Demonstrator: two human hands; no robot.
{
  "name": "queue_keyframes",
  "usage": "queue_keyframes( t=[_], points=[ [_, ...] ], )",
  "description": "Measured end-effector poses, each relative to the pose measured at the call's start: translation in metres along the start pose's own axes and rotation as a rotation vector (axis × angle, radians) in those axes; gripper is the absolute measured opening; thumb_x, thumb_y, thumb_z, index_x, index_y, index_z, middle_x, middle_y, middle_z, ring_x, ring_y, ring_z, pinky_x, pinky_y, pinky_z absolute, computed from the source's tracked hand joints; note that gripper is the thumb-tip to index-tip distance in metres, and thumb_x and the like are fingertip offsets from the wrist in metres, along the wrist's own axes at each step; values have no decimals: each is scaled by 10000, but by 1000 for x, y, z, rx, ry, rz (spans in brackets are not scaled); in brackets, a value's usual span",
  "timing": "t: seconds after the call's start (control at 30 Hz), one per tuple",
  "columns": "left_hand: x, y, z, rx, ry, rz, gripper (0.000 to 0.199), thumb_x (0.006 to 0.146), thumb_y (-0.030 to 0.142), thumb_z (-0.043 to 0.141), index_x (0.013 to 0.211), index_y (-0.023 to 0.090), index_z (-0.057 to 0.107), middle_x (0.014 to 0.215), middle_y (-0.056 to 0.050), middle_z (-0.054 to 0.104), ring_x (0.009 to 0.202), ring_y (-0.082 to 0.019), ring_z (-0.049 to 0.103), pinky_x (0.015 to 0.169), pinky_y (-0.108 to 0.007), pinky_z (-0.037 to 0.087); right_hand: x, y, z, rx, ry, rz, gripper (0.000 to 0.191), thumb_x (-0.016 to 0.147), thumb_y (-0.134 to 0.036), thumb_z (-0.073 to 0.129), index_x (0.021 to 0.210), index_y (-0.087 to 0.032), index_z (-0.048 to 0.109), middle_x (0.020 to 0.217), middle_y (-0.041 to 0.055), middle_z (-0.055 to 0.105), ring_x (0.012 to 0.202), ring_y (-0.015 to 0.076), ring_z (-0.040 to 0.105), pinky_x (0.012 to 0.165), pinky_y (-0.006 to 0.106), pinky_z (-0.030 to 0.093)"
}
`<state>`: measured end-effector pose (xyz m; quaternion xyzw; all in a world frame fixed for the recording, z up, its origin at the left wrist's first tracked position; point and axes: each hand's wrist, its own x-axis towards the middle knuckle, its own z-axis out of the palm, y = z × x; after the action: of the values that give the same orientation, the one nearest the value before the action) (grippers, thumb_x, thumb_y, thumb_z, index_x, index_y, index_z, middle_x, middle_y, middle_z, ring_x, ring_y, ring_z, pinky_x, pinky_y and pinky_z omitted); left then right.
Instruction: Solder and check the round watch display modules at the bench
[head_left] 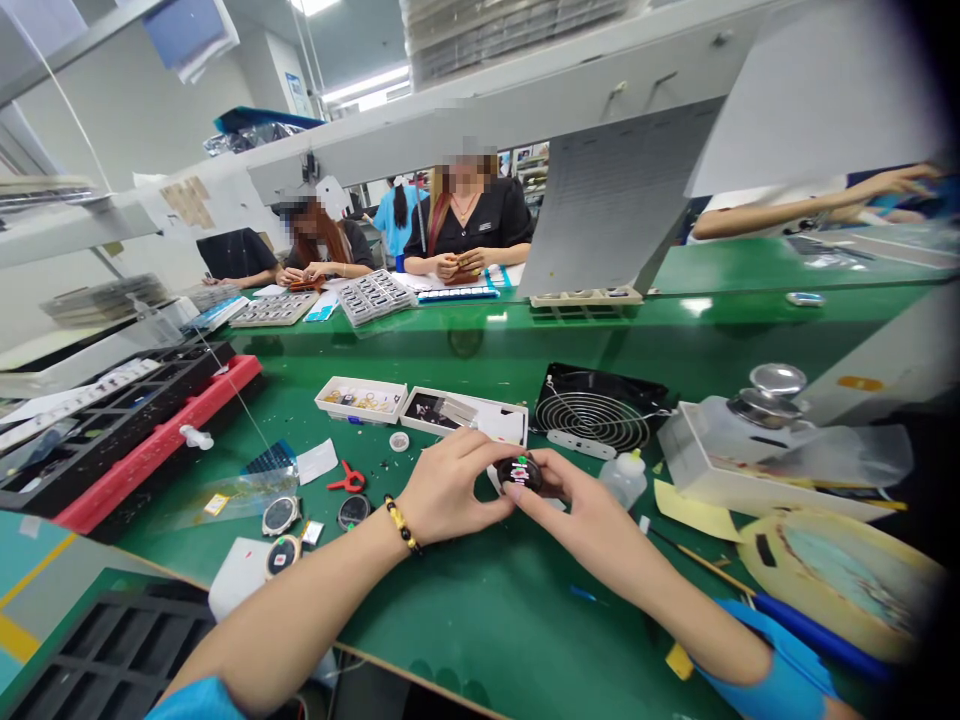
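Observation:
A round black watch piece (520, 473) with a lit display is held up over the green table (450, 610). My left hand (450, 485), with a beaded bracelet at the wrist, grips its left side between thumb and fingers. My right hand (574, 500) pinches it from the right. Left of my hands lie other round watch pieces: a dark one (353, 512), a silver-rimmed one (280, 515) and a gold-rimmed one (283, 556). A red clamp (348, 478) lies behind the dark one.
Parts trays (361, 397) and a black fan (600, 410) stand behind my hands. At the right are a squeeze bottle (625, 478), a white box with a metal-topped dispenser (772, 395) and a blue-handled tool (817, 635). A red-edged rack (165, 440) stands left. People work across the table.

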<state>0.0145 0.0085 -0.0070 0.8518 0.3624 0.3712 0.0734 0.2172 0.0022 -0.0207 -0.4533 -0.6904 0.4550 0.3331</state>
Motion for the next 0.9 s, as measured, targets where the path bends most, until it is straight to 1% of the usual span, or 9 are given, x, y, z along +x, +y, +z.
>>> queue_keyframes(
  t=[0.27,0.37,0.6,0.9],
  points=[
    [0,0,-1,-1,1,7,411,850,193,686,1260,226,669,1154,-50,760,1036,-231,697,944,-368,578,1,-1,0,0,16,-9,380,948,-562,594,1174,-257,595,1066,40,728,1033,288,689,923,436,527],
    [0,0,-1,1,-8,3,414,856,197,688,1267,233,666,1153,-49,759,1038,-232,695,947,-370,576,2,-1,1,1,14,-8,395,935,-559,606,1189,-257,595,1097,47,725,1052,291,683,945,445,522],
    [1,-1,-2,-2,5,9,420,837,181,704,1254,223,673,1127,-45,757,1009,-228,692,917,-363,578,1,-3,1,-7,11,-2,423,932,-558,614,1238,-268,584,1097,39,712,1033,280,675,919,437,523],
    [2,2,-2,0,19,27,392,858,182,682,1248,224,674,1118,-44,762,1005,-223,697,910,-353,576,1,-2,0,-13,12,5,402,937,-585,591,1180,-264,587,1055,36,705,1025,284,663,918,441,504]
  ],
)
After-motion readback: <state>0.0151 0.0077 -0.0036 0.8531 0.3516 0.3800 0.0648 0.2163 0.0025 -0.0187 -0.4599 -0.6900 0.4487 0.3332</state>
